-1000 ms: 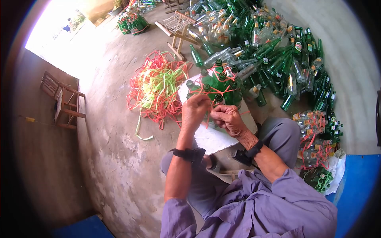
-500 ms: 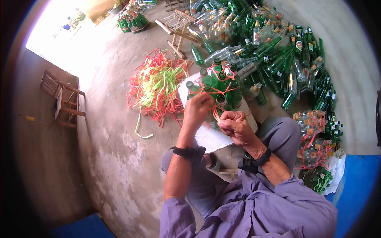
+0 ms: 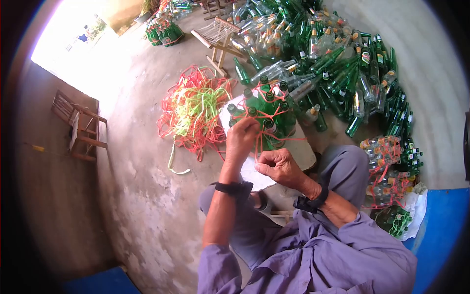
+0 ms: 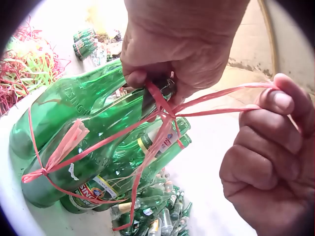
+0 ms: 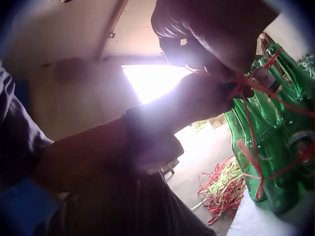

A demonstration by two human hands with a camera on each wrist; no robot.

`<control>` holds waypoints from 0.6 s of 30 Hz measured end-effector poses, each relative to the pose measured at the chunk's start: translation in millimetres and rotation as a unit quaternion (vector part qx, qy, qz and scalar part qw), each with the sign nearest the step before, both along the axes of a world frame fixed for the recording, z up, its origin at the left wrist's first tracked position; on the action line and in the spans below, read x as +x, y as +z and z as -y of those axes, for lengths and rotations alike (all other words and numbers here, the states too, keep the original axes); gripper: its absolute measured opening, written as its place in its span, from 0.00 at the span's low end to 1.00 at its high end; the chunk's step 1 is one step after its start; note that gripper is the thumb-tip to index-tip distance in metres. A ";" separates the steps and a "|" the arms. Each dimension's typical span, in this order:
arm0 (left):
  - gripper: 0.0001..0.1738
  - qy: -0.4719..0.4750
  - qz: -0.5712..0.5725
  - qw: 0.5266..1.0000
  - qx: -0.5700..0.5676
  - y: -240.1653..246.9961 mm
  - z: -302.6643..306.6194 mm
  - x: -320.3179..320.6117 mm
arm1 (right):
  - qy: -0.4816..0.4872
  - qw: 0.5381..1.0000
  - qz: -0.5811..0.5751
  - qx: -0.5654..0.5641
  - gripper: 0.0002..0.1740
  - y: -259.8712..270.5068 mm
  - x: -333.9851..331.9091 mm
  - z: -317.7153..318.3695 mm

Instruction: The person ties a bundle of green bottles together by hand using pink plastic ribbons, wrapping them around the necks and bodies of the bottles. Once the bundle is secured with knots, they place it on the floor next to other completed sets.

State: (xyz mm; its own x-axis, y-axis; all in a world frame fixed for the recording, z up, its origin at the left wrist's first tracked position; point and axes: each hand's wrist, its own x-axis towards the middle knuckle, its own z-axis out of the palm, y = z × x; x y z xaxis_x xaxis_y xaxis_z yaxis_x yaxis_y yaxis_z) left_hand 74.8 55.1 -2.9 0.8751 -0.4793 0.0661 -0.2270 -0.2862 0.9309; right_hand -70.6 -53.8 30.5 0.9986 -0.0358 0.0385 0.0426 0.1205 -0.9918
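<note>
A bundle of green glass bottles [image 3: 269, 105] stands on a white slab [image 3: 304, 156] before the person, laced with red plastic strap. The left hand [image 3: 242, 139] is at the near side of the bundle; in the left wrist view its thumb and fingers grip the mouth end of one green bottle [image 4: 115, 123], where the strap crosses. From a knot beside that neck, two strands of red strap [image 4: 219, 111] stretch to the right hand [image 3: 281, 169], which pinches them between thumb and curled fingers. Part of the gripped neck is hidden by the left hand.
A tangled heap of red and yellow-green strap [image 3: 196, 105] lies left of the slab. Loose bottles [image 3: 342, 68] are piled at the back right. A wooden folding stool [image 3: 218, 39] stands behind, and strapped bottle bundles [image 3: 382, 152] lie beside the right knee.
The right hand has moved away from the left, down toward the person, drawing the red strands out straight. The left hand stays at the bundle's near side.
</note>
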 end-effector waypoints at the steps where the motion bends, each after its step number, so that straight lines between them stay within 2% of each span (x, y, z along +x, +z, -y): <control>1: 0.08 0.002 0.005 1.000 -0.004 0.6 0.6 -0.1 | -0.005 1.000 -0.006 -0.001 0.08 -0.5 -1.3 1.2; 4: 0.08 0.011 0.003 1.000 0.013 7.8 2.5 -3.2 | -0.026 0.999 -0.024 -0.011 0.09 -1.5 -7.8 7.8; 11: 0.08 0.023 0.000 1.000 -0.012 12.3 -0.7 -5.1 | -0.083 0.994 -0.042 0.055 0.11 -9.4 -21.3 16.0; 13: 0.08 0.082 -0.009 0.978 -0.192 8.7 -0.2 -6.4 | -0.082 0.993 -0.056 0.070 0.11 -8.7 -22.9 16.4; 14: 0.08 0.082 -0.009 0.978 -0.191 7.5 -3.2 -4.5 | -0.086 0.993 -0.054 0.064 0.11 -9.6 -23.4 16.2; 16: 0.09 0.139 0.116 0.977 -0.114 11.3 -8.7 1.3 | -0.090 0.993 -0.053 0.058 0.12 -11.8 -24.1 15.4; 17: 0.10 0.179 0.177 0.962 -0.108 12.3 -4.4 5.4 | -0.094 0.994 -0.038 0.028 0.12 -14.2 -24.1 14.0; 18: 0.10 0.179 0.177 0.962 -0.106 11.5 -0.6 10.9 | -0.098 0.995 -0.024 -0.003 0.12 -16.1 -24.0 12.5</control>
